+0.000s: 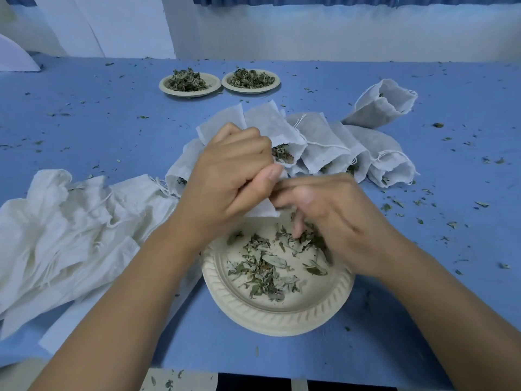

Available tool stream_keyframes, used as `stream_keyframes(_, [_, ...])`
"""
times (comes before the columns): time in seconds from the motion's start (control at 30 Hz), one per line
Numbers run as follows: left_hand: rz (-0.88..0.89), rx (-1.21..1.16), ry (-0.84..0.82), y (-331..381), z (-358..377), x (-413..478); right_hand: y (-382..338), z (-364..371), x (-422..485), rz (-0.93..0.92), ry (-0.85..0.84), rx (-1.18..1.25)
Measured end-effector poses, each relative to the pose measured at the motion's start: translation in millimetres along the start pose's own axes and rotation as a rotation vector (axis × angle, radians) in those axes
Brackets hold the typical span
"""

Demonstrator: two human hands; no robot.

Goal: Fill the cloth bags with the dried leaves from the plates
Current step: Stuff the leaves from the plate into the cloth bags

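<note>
Over round beige paper plate (276, 320) | left hand (228, 179) fist-grips white cloth bag (263, 210) | right hand (335, 218) pinches green dried leaves (262, 263) | mid-fill; next, carry pinch to bag mouth

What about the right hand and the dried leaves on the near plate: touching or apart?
Touching. The head view shows the right hand's fingertips curled down into the dried leaves on the near plate, with no gap between them.

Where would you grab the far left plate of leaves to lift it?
I'd take the far left plate by its bare left rim, coming from the left: dried leaves heap its middle, and the second plate sits close on its right.
</note>
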State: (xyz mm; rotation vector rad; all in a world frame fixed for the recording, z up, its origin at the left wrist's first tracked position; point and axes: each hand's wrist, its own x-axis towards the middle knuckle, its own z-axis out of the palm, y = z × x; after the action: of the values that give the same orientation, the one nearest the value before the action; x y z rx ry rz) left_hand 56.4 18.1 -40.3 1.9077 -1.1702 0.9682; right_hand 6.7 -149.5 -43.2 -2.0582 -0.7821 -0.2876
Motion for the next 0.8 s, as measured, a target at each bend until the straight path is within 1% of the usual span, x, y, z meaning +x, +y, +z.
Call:
stream_keyframes(0.03, [-0.022,0.0,0.013,-1,-2,1,-2,-5,2,0.031,0.044,0.147])
stream_keyframes(0.07, [-0.045,0.003,0.033,-3,-4,1,-2,-12,4,0.053,0.122,0.28])
stream_keyframes(0.1, [-0.059,0.013,0.057,-3,-5,1,-1,-20,5,0.069,0.209,0.356])
stream_keyframes(0.13, [-0.066,0.029,0.083,-4,-5,0,0,-26,5,0.104,0.271,0.369])
stream_keyframes(0.17, [-0.068,0.046,0.108,-4,-5,-1,2,-29,6,0.169,0.279,0.338])
stream_keyframes(0.2, [-0.067,0.06,0.131,-4,-5,-1,4,-29,5,0.241,0.226,0.272])
stream_keyframes(0.23, [-0.065,0.071,0.15,-4,-5,-2,7,-26,5,0.282,0.136,0.139])
stream_keyframes(0.3, [-0.058,0.081,0.177,-4,-5,-2,10,-18,5,0.244,-0.106,-0.214])
stream_keyframes(0.33, [-0.054,0.083,0.187,-4,-5,-3,10,-14,5,0.209,-0.208,-0.343])
stream_keyframes(0.37, [-0.051,0.085,0.196,-4,-6,-3,10,-11,5,0.189,-0.269,-0.384])
stream_keyframes(0.4, [-0.048,0.086,0.205,-4,-6,-3,9,-10,5,0.206,-0.288,-0.341])
stream_keyframes(0.43, [-0.045,0.086,0.215,-4,-6,-2,7,-11,5,0.262,-0.291,-0.247])
stream_keyframes(0.5, [-0.041,0.089,0.226,-4,-6,-2,5,-16,4,0.394,-0.284,0.015])
stream_keyframes(0.53, [-0.039,0.091,0.225,-4,-6,-2,5,-19,3,0.418,-0.249,0.112])
stream_keyframes(0.57, [-0.038,0.091,0.222,-4,-5,-2,4,-21,3,0.417,-0.205,0.146])
stream_keyframes(0.6, [-0.039,0.093,0.221,-4,-5,-2,5,-24,3,0.407,-0.18,0.126])
stream_keyframes(0.63, [-0.041,0.095,0.221,-3,-5,-2,6,-24,3,0.403,-0.201,0.093])
stream_keyframes(0.67, [-0.043,0.096,0.221,-4,-5,-2,5,-23,3,0.411,-0.269,0.086])
stream_keyframes(0.73, [-0.045,0.098,0.219,-4,-6,-2,3,-17,0,0.444,-0.459,0.198])
stream_keyframes(0.77, [-0.043,0.098,0.218,-4,-6,-2,2,-14,0,0.447,-0.522,0.27])
stream_keyframes(0.8, [-0.041,0.096,0.216,-4,-6,-2,1,-12,0,0.432,-0.533,0.327])
